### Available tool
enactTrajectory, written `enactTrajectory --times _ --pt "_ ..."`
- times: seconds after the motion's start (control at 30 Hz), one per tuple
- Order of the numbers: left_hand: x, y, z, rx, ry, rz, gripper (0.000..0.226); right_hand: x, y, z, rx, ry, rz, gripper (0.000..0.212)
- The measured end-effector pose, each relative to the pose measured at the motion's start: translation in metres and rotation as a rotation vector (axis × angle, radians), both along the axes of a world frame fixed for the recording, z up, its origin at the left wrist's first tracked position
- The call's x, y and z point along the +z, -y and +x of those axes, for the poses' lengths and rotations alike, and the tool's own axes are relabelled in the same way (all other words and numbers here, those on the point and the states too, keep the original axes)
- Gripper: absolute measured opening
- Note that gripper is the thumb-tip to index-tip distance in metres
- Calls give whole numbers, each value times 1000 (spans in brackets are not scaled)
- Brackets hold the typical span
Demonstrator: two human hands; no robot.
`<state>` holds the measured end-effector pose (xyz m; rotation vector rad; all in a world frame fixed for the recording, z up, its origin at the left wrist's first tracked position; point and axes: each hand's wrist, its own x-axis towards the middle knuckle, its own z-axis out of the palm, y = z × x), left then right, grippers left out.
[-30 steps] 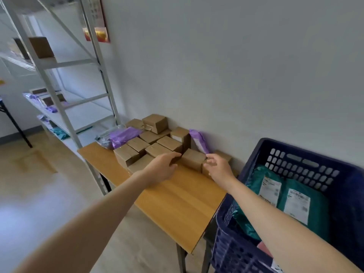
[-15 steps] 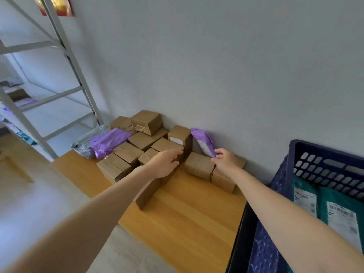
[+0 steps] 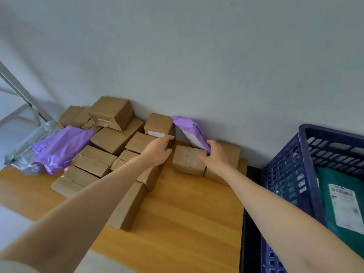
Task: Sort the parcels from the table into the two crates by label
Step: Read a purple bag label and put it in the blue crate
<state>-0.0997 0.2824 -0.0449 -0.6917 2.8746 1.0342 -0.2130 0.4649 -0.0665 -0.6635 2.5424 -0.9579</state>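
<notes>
Several brown cardboard parcels [image 3: 110, 140] are piled on the wooden table [image 3: 187, 213] against the wall. A small purple mailer [image 3: 190, 133] with a white label leans on the wall behind a brown box [image 3: 187, 159]. My right hand [image 3: 216, 157] is at the mailer's lower end, fingers curled round it and thumb lying on that brown box. My left hand [image 3: 157, 150] reaches over the pile with straight fingers, its tips touching a labelled brown box [image 3: 158, 124]. A dark blue crate [image 3: 307, 154] stands to the right of the table.
Green mailers [image 3: 334, 180] with white labels lie inside the blue crate. A larger purple mailer [image 3: 59, 146] and a grey plastic bag [image 3: 29, 146] lie at the table's left end. A metal shelf frame [image 3: 17, 85] stands at far left.
The view has moved closer and to the right. My right hand has closed round the purple mailer's lower end. My left hand has stretched forward to the labelled box.
</notes>
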Motion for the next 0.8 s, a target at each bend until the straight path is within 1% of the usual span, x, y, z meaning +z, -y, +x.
enactTrajectory --times 0.1,0.17,0.23,0.33,0.43,0.53,0.67,0.8 --pt "-10 15 -24 -35 -29 15 52 -8 10 -11 -100 23 -27 65" --pt "-19 26 -40 -68 7 81 50 -14 21 -18 -152 44 -27 68" --pt "-30 36 -52 -94 42 152 49 -19 35 -24 -174 89 -18 71" --pt "-41 46 -69 -116 29 190 49 -23 56 -37 -210 130 -13 73" --pt "-46 55 -84 -168 -25 152 50 -27 72 -51 -238 102 4 61" --pt "-47 60 -95 -186 -132 52 51 -33 77 -56 -269 105 13 51" --pt "-43 64 -108 -317 -241 -86 52 -39 80 -58 -312 58 -4 25" --pt "-30 69 -115 -413 -256 -169 55 -30 85 -54 -357 1 -23 18"
